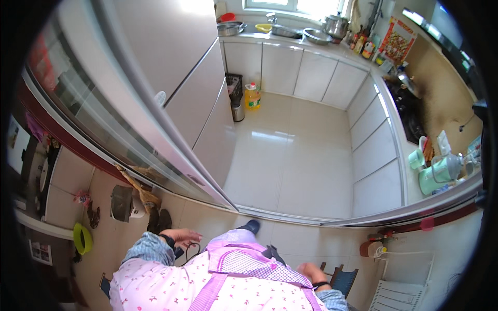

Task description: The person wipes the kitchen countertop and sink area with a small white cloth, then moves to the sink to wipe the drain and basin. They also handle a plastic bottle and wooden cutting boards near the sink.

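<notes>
My left hand [183, 236] hangs at my left side, with a black band at the wrist and loosely stretched fingers; I see nothing in it. Close by it, a thin black cable [190, 248] loops against my pink apron [249, 264]. At my other side is my right hand [312, 273], partly covered by the apron, so its fingers are mostly hidden. Before me a sliding glass door's frame [194, 171] stands beside the doorway to a kitchen. One dark shoe [252, 226] shows near the floor track [280, 218].
Inside, a cooking oil jug [253, 97] stands on the floor near a black basket [234, 85]. Metal basins [317, 35] rest on the counter, and a green thermos jug [437, 177] stands at right. A broom [146, 196] and dustpan [121, 202] are at left.
</notes>
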`<state>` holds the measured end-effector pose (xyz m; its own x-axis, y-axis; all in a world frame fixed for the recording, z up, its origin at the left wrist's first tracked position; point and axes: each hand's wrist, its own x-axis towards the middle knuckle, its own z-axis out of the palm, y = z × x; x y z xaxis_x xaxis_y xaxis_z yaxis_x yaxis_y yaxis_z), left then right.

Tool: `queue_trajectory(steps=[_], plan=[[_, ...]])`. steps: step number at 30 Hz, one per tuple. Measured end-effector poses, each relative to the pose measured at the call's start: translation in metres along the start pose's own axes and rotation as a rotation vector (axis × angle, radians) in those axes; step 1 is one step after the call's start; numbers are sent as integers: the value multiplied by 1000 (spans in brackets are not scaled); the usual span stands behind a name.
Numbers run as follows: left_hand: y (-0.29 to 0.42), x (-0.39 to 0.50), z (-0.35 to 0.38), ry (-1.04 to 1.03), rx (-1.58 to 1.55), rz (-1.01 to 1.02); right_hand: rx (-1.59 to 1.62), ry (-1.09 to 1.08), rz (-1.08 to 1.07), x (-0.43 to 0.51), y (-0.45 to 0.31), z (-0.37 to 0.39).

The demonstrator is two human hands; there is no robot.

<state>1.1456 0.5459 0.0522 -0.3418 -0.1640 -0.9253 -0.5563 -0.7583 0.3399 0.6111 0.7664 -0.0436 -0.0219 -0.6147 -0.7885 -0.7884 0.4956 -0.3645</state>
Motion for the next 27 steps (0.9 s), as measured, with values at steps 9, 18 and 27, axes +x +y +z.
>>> queue_trajectory(steps=[9, 18, 27], plan=[[42, 138, 22, 131, -195, 9, 8, 630, 45, 95, -25, -249], [137, 214, 88, 312, 878, 213, 153, 125, 40, 178, 99, -282], [291, 228, 142, 743, -522, 126, -247, 264, -301, 375, 206, -528]])
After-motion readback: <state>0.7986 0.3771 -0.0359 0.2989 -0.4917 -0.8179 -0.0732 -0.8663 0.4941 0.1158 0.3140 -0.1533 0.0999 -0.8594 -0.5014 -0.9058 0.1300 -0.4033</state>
